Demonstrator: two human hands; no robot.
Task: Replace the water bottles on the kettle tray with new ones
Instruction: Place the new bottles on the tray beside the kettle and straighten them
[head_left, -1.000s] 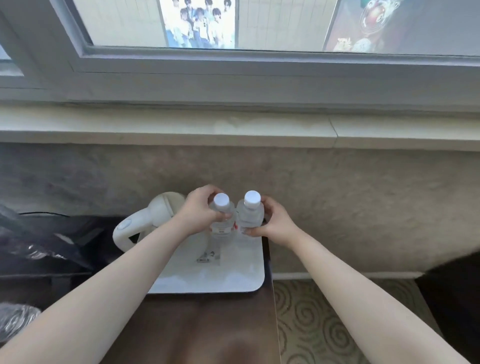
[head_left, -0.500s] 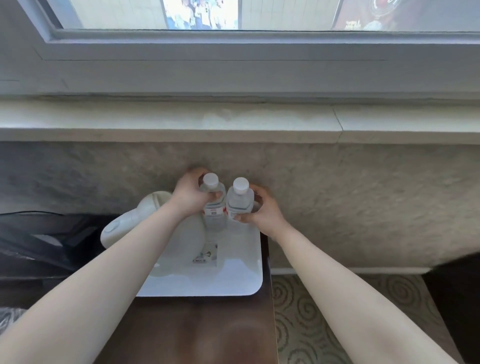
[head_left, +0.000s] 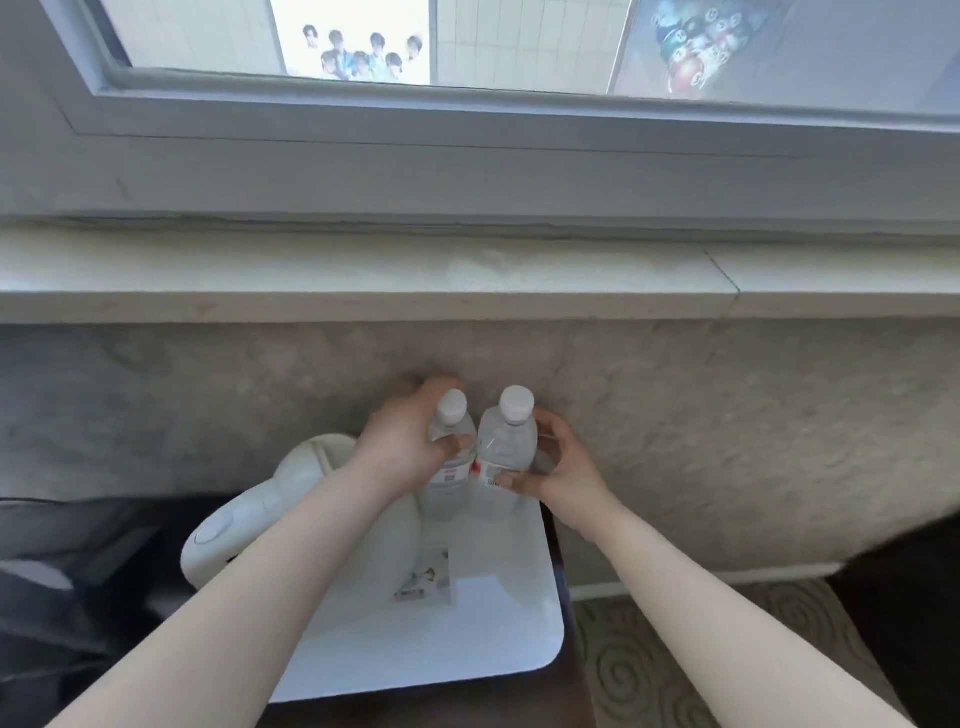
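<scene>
Two clear water bottles with white caps stand side by side at the far end of the white tray (head_left: 498, 644). My left hand (head_left: 402, 447) is wrapped around the left bottle (head_left: 448, 486). My right hand (head_left: 553, 467) grips the right bottle (head_left: 506, 447) at its label. Both bottles are upright and close to the wall. The white kettle (head_left: 249, 525) sits on the tray's left side, partly hidden by my left forearm.
A small printed card (head_left: 426, 577) lies on the tray in front of the bottles. The tray rests on a dark wooden table (head_left: 566, 691). A stone window sill (head_left: 467, 280) juts out above. Patterned carpet (head_left: 649, 670) lies to the right, dark bags (head_left: 62, 587) to the left.
Both hands have carried the two bottles farther toward the wall and set them lower at the tray's back edge. The view has shifted slightly.
</scene>
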